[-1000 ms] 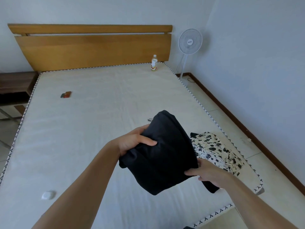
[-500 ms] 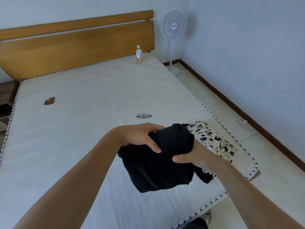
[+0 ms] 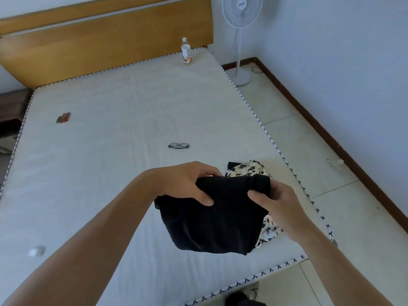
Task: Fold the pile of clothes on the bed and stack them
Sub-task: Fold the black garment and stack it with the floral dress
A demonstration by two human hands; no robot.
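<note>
A folded black garment (image 3: 214, 219) hangs in the air over the near right part of the bed (image 3: 110, 151). My left hand (image 3: 187, 184) grips its top left edge, thumb on the front. My right hand (image 3: 276, 202) grips its top right corner. Behind and under the black garment lies a folded black-and-white floral garment (image 3: 249, 170) near the bed's right edge, mostly hidden.
A pair of glasses (image 3: 178, 145) lies mid-bed. A bottle (image 3: 186, 50) stands at the far right corner by the wooden headboard (image 3: 99, 40). A small red-green item (image 3: 63, 117) and a white object (image 3: 37, 250) lie on the left. A fan (image 3: 241, 21) stands on the floor.
Both hands have carried the black garment to the right, over the floral garment. My right hand moved up from the lower edge to the top right corner. The camera tilted down.
</note>
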